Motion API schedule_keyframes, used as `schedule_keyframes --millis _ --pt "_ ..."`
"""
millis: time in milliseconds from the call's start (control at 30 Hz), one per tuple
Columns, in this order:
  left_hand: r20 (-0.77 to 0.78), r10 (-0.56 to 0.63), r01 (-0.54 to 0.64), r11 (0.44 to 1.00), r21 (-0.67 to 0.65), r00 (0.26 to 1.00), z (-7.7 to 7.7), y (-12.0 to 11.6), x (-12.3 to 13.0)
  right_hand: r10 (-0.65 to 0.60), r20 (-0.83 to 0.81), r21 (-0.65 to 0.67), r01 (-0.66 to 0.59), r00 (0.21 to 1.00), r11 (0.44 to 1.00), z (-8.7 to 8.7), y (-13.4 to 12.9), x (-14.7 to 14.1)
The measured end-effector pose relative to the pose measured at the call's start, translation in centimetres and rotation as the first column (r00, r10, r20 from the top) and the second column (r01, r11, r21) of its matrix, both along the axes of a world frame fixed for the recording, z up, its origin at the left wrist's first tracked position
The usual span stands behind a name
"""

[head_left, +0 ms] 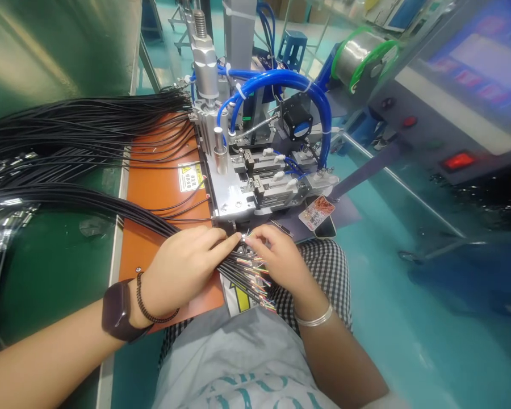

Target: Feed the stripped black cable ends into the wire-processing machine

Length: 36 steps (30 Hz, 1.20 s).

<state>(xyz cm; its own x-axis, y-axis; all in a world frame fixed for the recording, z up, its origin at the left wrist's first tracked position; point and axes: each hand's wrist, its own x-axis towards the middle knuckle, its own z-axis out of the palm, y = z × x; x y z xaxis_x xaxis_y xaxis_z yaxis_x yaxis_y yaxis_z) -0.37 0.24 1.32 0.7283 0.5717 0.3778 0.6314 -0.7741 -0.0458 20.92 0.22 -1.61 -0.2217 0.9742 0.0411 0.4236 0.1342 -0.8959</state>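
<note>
A bundle of black cables [145,216] crosses the orange plate [142,250] from the left and passes under my left hand [191,264]. Beyond that hand, the cables end in stripped, multicoloured wires [258,278]. My left index finger reaches to a small wire end at the machine's front edge, the hand lying over the bundle. At the same spot, my right hand [281,255] pinches fine wires between thumb and index finger. The fingertips of both hands nearly meet just below the metal machine [234,196].
More black cables [89,122] lie across the green surface at left. Blue hoses [289,79] arch over the machine. A wire spool [355,59] and a control panel [460,108] stand at right. A phone [327,227] with a card lies right of the machine.
</note>
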Motion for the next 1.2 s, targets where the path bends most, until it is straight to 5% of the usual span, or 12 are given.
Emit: schedule_keyframes --millis 200,900,1200 --pt "-0.036 -0.024 0.025 1.000 0.009 0.999 -0.6 0.6 0.2 -0.055 -0.175 -0.275 0.005 0.983 0.961 -0.9 0.4 0.3" --pt "-0.199 0.032 -0.032 0.999 0.001 0.979 0.3 -0.1 0.6 -0.151 -0.192 -0.295 0.089 0.970 0.951 -1.7 0.9 -0.4" --pt "-0.264 0.067 -0.070 0.998 -0.002 0.962 0.3 -0.4 1.1 -0.209 -0.337 -0.313 0.100 0.918 0.945 -1.3 0.8 -0.6"
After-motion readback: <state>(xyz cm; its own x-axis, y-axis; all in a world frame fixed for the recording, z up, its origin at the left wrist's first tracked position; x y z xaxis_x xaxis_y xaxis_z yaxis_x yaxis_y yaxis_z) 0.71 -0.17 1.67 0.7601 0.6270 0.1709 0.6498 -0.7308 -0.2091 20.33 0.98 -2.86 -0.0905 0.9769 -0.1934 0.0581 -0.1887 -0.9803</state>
